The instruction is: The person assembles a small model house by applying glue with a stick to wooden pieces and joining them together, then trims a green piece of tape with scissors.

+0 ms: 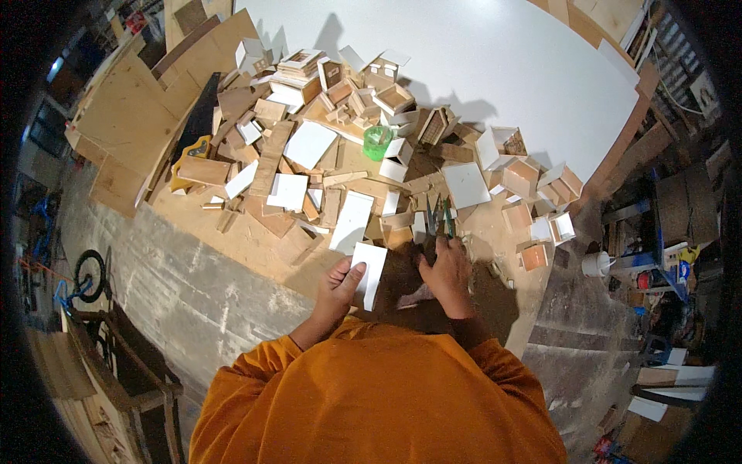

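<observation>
My left hand point(338, 288) grips a small white rectangular board point(371, 272), thumb flat on its face and fingers behind it. Over the front of the workbench, my right hand point(450, 272) is lowered with its thumb apart from the fingers. Just past its fingertips lie slim pointed hand tools point(439, 216), like pliers, one with green on it. Whether the fingertips touch them is hard to make out. A longer white panel point(353, 221) rests beyond my left hand, and a larger white panel point(466, 185) lies beyond the tools.
Wood offcuts and small box-like wooden models point(297, 87) crowd the bench. A green plastic cup point(377, 143) stands among them; a yellow-handled saw point(190, 164) lies at left. Open-fronted little boxes point(519, 176) sit at right. Plywood sheets point(127, 116) lean far left; a white bucket point(596, 264) hangs right.
</observation>
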Available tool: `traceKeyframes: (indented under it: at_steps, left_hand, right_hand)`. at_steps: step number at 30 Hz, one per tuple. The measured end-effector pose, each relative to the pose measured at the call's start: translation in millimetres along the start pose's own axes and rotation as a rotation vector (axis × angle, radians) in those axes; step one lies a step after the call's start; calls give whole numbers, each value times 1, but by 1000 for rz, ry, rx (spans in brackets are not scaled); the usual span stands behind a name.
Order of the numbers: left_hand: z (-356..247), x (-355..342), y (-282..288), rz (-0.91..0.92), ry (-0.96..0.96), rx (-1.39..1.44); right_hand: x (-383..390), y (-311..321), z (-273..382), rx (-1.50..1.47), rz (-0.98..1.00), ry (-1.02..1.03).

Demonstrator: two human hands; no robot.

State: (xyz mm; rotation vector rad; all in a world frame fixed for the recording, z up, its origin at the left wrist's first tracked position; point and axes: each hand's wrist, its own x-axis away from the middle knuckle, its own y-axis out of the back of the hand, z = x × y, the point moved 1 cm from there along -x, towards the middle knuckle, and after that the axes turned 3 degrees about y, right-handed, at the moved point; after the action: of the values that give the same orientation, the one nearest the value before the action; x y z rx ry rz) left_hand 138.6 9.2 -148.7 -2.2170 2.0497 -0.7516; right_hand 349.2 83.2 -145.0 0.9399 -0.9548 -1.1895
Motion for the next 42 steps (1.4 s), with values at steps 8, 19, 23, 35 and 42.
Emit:
traceKeyframes:
  at_steps: [8, 19, 23, 35, 42]
  left_hand:
    - [-13, 5, -5, -6, 11, -5]
    - [-14, 2, -17, 0, -51, 16]
    - [-14, 0, -20, 24, -33, 22]
    - [-24, 1, -40, 67, -66, -16]
    - [-29, 0, -25, 247, -79, -184]
  right_hand:
    - [-11, 0, -20, -130, 87, 57]
    - [29, 31, -48, -641, -43, 131]
    - [47, 54, -40, -582, 152, 126]
    - [74, 83, 5, -807, 453, 291]
    - [64, 80, -12, -760, 540, 442]
